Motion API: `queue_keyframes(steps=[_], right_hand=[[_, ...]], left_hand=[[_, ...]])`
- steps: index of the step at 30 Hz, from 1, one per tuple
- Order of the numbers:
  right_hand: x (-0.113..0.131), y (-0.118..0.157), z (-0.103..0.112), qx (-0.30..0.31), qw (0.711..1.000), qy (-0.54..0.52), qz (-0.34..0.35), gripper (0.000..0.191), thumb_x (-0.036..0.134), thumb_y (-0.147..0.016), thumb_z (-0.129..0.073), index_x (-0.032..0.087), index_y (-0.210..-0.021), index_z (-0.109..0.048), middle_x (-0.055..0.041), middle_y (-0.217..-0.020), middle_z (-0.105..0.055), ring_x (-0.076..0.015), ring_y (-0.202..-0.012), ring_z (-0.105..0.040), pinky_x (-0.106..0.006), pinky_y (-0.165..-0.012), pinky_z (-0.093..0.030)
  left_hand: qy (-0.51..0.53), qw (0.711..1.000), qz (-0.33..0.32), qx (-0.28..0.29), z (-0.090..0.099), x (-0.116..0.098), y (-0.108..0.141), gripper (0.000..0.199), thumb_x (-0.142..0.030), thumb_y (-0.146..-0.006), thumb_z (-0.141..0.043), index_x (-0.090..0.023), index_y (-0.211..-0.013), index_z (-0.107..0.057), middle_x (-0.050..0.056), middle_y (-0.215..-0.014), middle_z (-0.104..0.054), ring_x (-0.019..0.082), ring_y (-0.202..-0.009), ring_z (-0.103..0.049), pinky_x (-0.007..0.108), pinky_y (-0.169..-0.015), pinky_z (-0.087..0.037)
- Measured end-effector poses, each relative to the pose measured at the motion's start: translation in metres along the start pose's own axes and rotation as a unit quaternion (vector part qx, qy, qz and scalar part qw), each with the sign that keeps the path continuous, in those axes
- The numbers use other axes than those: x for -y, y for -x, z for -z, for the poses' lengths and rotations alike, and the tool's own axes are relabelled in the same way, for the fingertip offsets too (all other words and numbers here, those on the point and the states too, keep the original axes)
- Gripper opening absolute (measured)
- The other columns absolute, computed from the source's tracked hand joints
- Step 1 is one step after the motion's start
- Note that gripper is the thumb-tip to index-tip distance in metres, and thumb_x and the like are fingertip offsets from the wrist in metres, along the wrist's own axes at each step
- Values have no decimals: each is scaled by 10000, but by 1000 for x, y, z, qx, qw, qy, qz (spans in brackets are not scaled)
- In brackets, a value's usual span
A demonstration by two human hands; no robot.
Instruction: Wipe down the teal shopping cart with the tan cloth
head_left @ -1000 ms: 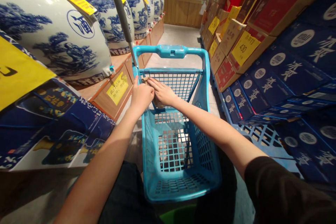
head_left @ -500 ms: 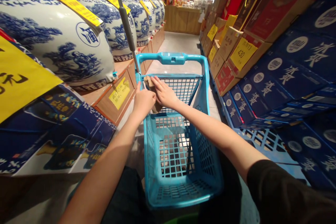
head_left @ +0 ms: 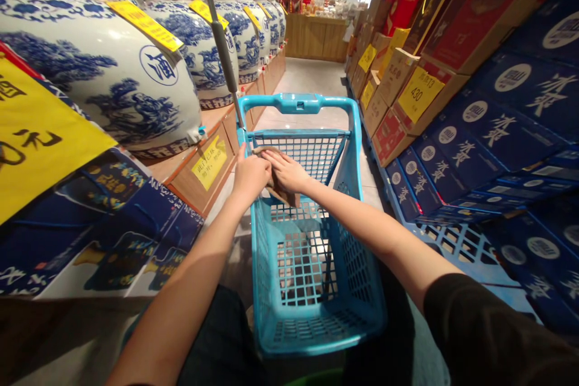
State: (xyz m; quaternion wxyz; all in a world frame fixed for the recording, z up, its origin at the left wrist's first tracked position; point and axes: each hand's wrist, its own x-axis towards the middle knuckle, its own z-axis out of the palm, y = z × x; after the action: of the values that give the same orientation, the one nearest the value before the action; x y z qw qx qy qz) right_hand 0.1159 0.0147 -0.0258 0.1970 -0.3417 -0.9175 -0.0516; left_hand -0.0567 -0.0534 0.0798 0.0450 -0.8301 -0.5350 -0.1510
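Note:
A light-blue shopping basket (head_left: pixel 266 329) with lattice walls stands in front of me, its handle at the far end. A grey metal rod (head_left: pixel 225 57) rises from its far left corner. My left hand (head_left: pixel 252 174) is closed at the basket's left rim, fingers curled over the edge. Just right of it, inside the basket, my right hand (head_left: pixel 290 172) presses a crumpled brown cloth (head_left: pixel 286 195) by the left wall, its fingers laid over the cloth. Part of the cloth hangs below the right palm, and the rest is hidden under the fingers.
Blue-and-white porcelain jars (head_left: pixel 113 72) with red cloth tops line the left on a wooden ledge (head_left: pixel 185 178). Blue boxes (head_left: pixel 493 126) and brown cartons (head_left: pixel 393 78) are stacked on the right. A wooden counter (head_left: pixel 315 36) stands at the aisle's far end.
My right hand has slid slightly down the basket's inner left side, and the cloth has moved down and right with it. My left hand stays at the rim.

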Motion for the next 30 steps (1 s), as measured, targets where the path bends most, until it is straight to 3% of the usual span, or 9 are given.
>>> queue_keyframes(steps=[3,8,14,20,26,30], right_hand=[[3,5,-8,33,999,-8,11,664,122,-1057,-470,20,-1702,-587,-244,-1830,-479,-287,-1787,-397,-519,-1486,-356],[0,-1,3,-20,1000,11,-20,689,163,-1096,-454,-21,-1759,-488,-262,-1902,-301,-301,-1836,-260,-523,-1501,-306],[3,3,-1,92,996,7,10,646,168,-1075,-499,-13,-1690,-582,-262,-1854,-432,-278,-1823,-300,-473,-1509,-293],[-8,-5,15,2,1000,-11,-17,740,146,-1060,-470,-9,-1783,-445,-256,-1925,-278,-297,-1853,-206,-548,-1521,-242],[-4,4,8,112,992,-25,55,480,112,-1048,-552,0,-1468,-757,-275,-1733,-601,-325,-1729,-496,-496,-1455,-431],[-22,1,6,6,998,-55,43,588,115,-1049,-515,45,-1610,-675,-215,-1824,-518,-297,-1780,-413,-506,-1476,-398]], left_hand=[[9,1000,3,-4,1,-1,1,368,-88,-881,-553,-245,-719,-844,118,-878,-870,340,-1006,-859,593,-1331,-481],[12,1000,-9,-7,0,0,0,353,-87,-842,-565,-265,-655,-805,95,-814,-855,334,-953,-850,624,-1416,-358],[36,999,2,-13,-3,0,0,357,-90,-851,-562,-264,-696,-833,97,-874,-870,338,-1026,-851,617,-1376,-413],[24,1000,5,6,1,-5,0,353,-106,-856,-572,-246,-733,-872,126,-860,-862,352,-1022,-851,622,-1442,-298],[23,1000,8,11,0,-3,1,379,-145,-895,-556,-257,-794,-904,124,-856,-858,349,-1035,-844,624,-1413,-359],[19,1000,2,0,-1,-2,1,386,-122,-896,-552,-257,-794,-899,113,-881,-871,349,-1034,-849,639,-1409,-366]])
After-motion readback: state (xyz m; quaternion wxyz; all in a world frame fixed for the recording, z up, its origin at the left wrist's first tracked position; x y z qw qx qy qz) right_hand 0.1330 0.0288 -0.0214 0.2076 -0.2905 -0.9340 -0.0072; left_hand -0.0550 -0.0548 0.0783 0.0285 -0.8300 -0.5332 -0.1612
